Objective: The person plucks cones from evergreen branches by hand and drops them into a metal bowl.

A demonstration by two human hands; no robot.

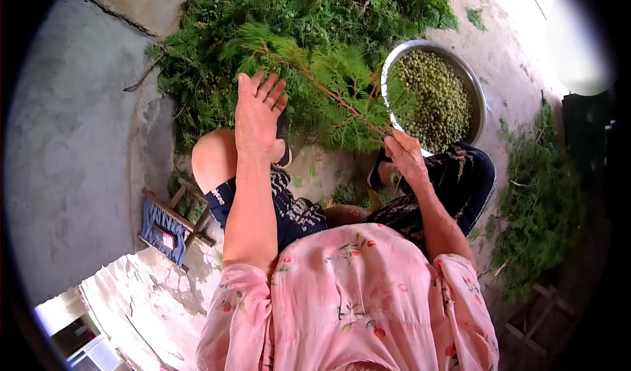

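One evergreen branch (340,101), reaching from the right hand (405,154) to beyond the left hand (258,118): thin reddish-brown stem, feathery green sprays. Right hand: closed around the stem's near end. Left hand: well apart from the right, fingers spread, clasping nothing; whether it brushes the sprays cannot be told from this angle. Handling: probably light and springy, stem fairly stiff, sprays soft; best gripped at the bare woody end. One round metal basin (483,105), just beyond the right hand and to its right: smooth rim, holding many small, roundish green pieces (435,95). One foliage heap (309,9), beyond both hands: dense, tangled, feathery.
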